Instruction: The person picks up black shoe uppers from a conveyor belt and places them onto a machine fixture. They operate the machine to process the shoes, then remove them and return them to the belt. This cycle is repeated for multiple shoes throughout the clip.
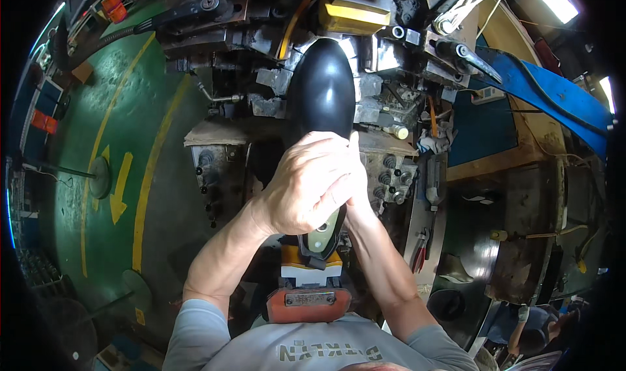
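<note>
A glossy black shoe upper (323, 90) is stretched over a shoe last, its rounded toe pointing away from me among the metal jaws of a machine. The pale green top of the last (318, 244) shows at the heel end, nearer my chest. My left hand (303, 185) is wrapped over the middle of the shoe, fingers closed. My right hand (357, 178) grips the same part from the right side, partly covered by the left. Just beyond the toe sits a yellow machine block (355, 15). Under the heel end is a yellow and white support (312, 273).
A red padded block (308, 306) is close to my chest. Lever panels (391, 175) flank the machine. Red-handled pliers (419, 250) lie at the right, below a blue machine arm (554, 97). Another person (538, 325) is at lower right. Yellow-marked green floor (98, 195) spreads left.
</note>
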The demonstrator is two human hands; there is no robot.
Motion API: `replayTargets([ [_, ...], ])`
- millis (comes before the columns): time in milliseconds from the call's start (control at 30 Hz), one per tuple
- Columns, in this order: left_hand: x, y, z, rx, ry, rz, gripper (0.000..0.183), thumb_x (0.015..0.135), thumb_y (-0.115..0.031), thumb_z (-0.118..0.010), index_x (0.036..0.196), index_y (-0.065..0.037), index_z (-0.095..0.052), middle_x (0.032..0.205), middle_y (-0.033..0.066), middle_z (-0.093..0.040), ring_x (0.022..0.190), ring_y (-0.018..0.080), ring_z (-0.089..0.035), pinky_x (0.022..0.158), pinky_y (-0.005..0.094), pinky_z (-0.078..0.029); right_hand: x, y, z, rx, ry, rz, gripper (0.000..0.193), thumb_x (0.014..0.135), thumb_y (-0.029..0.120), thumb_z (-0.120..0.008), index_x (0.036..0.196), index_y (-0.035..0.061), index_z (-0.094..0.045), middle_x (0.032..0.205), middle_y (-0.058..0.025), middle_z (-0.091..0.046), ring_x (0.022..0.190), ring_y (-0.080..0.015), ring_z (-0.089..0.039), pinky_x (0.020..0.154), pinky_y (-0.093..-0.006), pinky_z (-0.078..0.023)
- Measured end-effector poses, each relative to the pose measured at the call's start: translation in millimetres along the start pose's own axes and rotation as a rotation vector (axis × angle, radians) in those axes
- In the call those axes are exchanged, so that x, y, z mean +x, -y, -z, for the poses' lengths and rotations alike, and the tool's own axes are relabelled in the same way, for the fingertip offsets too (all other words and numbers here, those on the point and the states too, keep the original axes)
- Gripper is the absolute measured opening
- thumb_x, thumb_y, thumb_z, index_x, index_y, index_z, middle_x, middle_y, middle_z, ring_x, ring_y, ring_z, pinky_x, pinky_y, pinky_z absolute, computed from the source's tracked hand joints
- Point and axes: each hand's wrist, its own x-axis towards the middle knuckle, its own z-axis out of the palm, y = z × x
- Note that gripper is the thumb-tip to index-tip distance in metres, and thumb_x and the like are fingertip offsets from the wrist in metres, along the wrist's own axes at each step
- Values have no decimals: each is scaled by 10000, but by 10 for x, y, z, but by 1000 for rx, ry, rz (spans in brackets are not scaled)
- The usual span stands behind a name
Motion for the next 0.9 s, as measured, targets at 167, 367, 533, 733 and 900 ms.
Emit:
replayTargets([
  [167, -2, -124, 25, -22, -7, 108, 320, 939, -144, -413, 744, -26, -639, 816, 80, -657, 905, 267, -617, 993, 421, -391, -174, -71, 189, -79, 6, -23, 516, 1050, 446, -305, 1270, 25, -505, 1125, -102, -617, 977, -142, -622, 869, -296, -523],
  [367, -521, 36, -262, -651, -858, 852, 419, 1045, -343, -369, 1210, -11, -564, 1215, 120, -598, 1091, 198, -575, 1006, 356, -419, -332, -190, 158, 156, -35, -164, 473, 1026, 423, -382, 1273, 47, -528, 1161, -96, -629, 1019, -207, -629, 900, -352, -519],
  [533, -811, 111, -496, -1165, -878, 1120, 440, 1040, -377, -402, 1211, -6, -566, 1120, 94, -642, 975, 158, -620, 883, 299, -488, -186, -297, 140, 455, -92, -290, 375, 1027, 333, -374, 1176, 59, -582, 1051, -58, -668, 914, -172, -644, 848, -323, -523],
  [733, -1082, 250, -606, -664, -695, 992, 471, 1047, -388, -337, 1243, -8, -535, 1127, 147, -622, 1043, 216, -633, 950, 352, -494, -162, -355, 135, 389, -100, -149, 400, 1037, 374, -371, 1155, 56, -583, 1041, -67, -664, 906, -173, -645, 842, -334, -527],
  [900, -1017, 235, -588, -1056, -872, 1046, 410, 1037, -368, -384, 1193, -27, -548, 1186, 128, -590, 1097, 209, -592, 963, 356, -474, -89, -462, 321, 329, -21, -126, 430, 1051, 382, -353, 1189, 37, -569, 1078, -78, -656, 938, -178, -649, 865, -323, -526],
])
